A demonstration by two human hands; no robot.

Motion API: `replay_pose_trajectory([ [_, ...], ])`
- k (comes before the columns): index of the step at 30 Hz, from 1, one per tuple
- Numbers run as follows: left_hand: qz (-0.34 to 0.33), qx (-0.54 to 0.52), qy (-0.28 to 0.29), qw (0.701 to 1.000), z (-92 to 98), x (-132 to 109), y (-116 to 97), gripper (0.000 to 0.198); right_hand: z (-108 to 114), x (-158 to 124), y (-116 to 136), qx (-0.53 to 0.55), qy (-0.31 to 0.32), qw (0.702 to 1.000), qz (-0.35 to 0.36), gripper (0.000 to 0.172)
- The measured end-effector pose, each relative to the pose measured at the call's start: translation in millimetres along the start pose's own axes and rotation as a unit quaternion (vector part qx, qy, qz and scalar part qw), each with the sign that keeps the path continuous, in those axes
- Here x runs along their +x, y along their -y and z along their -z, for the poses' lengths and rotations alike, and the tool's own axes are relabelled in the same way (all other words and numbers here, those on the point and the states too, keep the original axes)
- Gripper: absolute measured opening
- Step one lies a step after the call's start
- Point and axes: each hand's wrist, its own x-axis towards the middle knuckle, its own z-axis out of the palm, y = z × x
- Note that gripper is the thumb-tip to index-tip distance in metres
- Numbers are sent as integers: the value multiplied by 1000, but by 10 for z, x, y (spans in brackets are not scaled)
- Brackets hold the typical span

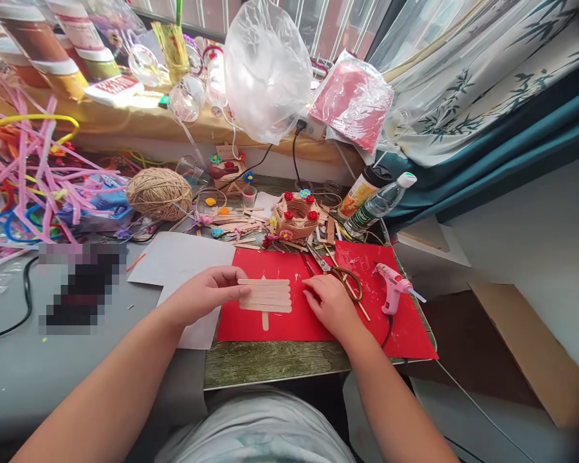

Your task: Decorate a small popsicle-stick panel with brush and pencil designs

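Several wooden craft sticks [265, 295] lie side by side as a small flat panel on a red sheet [280, 321], with one stick crossing underneath. My left hand [207, 292] rests at the panel's left edge, fingertips pressed against the stick ends. My right hand [330, 302] lies on the red sheet just right of the panel, fingers curled down, fingertips close to the sticks' right ends. Neither hand lifts anything.
A pink glue gun [392, 286] and scissors [340, 273] lie right of my right hand. Behind are a stick basket with red flowers [296, 215], a twine ball [159, 193], two bottles [374, 199], loose sticks, white paper [183, 257] and pipe cleaners [29, 173].
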Motion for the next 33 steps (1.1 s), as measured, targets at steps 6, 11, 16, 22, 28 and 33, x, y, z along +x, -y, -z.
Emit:
replay_pose_trajectory([
  [6, 22, 184, -80, 979, 29, 81, 118, 40, -69, 69, 72, -14, -10, 1000, 5, 37],
  [11, 16, 288, -126, 949, -71, 131, 177, 39, -270, 171, 37, -11, 16, 998, 55, 61],
  [16, 11, 321, -104, 941, -197, 132, 178, 38, -437, 140, -12, -18, 1, 999, 51, 56],
  [22, 10, 356, -90, 930, -215, 165, 233, 37, -411, 133, -6, 27, -58, 997, 41, 44],
  [28, -5, 337, -103, 936, -196, 180, 231, 39, -349, 117, 38, 57, -70, 995, 41, 33],
  [33, 1, 247, -126, 961, -166, 201, 261, 38, -212, 120, -20, 2, -138, 990, -30, 30],
])
